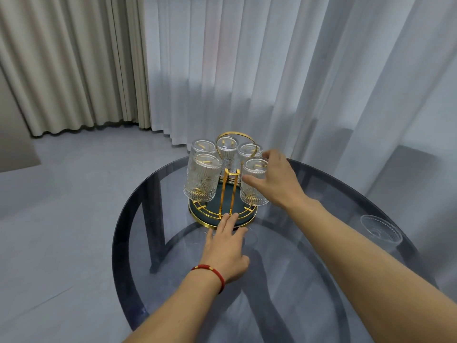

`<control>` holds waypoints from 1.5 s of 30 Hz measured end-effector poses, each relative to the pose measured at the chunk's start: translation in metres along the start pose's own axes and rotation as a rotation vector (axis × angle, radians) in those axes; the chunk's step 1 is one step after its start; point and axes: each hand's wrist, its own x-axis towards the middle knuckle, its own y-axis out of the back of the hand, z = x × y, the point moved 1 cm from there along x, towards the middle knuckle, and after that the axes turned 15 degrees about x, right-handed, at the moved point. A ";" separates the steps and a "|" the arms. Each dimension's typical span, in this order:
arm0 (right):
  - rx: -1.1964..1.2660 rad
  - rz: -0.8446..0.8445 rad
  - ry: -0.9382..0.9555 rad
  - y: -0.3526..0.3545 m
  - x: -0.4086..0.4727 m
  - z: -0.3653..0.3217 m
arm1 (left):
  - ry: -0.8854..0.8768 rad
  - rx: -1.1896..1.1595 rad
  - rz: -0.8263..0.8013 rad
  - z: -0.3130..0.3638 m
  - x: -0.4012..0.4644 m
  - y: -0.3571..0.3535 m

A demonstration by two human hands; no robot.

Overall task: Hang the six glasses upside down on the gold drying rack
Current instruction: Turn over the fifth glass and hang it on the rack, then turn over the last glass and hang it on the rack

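- From my remote seat, I saw five glasses hung mouth-down on the gold drying rack (228,191), which stood on a dark glass table (309,280).
- The right hand (277,181) was wrapped around the front-right glass (252,184), fingers clamped on its ribbed wall; I judged it not yet fully seated on its prong.
- The left hand (227,246) lay flat, fingers together, tips touching the rack's green tray (197,206) to steady it.
- The sixth glass (380,231) stood upright near the table's right edge, well apart from the rack.
- I reckoned a careless sweep of the right forearm could knock it off, and a tilted release could clink neighbouring glasses or tip the rack.
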 end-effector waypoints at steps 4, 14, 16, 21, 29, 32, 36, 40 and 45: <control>0.091 -0.029 0.030 0.004 -0.016 0.009 | 0.029 -0.039 0.034 0.005 0.000 0.000; -0.067 0.238 0.078 0.057 -0.143 0.087 | -0.055 -0.200 0.263 0.039 -0.010 0.010; -0.119 0.390 0.001 0.069 -0.156 0.103 | -0.061 -0.237 0.270 0.043 -0.011 0.010; 0.151 0.641 -0.365 0.090 -0.158 0.137 | -0.036 -0.306 0.309 0.050 -0.014 0.010; 0.418 0.564 -0.564 0.095 -0.162 0.167 | -0.002 -0.414 0.284 0.065 -0.020 0.012; 0.338 0.437 -0.381 0.096 -0.163 0.155 | -0.022 -0.544 0.259 0.071 -0.022 0.018; 0.285 0.111 -0.089 0.083 -0.165 0.114 | -0.019 -0.869 0.100 0.081 -0.027 0.023; 0.133 -0.196 0.140 0.059 -0.166 0.076 | 0.036 -0.950 0.140 0.083 -0.031 0.029; 0.501 -0.172 -0.103 0.059 -0.159 0.060 | 0.160 -1.259 0.219 0.060 -0.032 0.040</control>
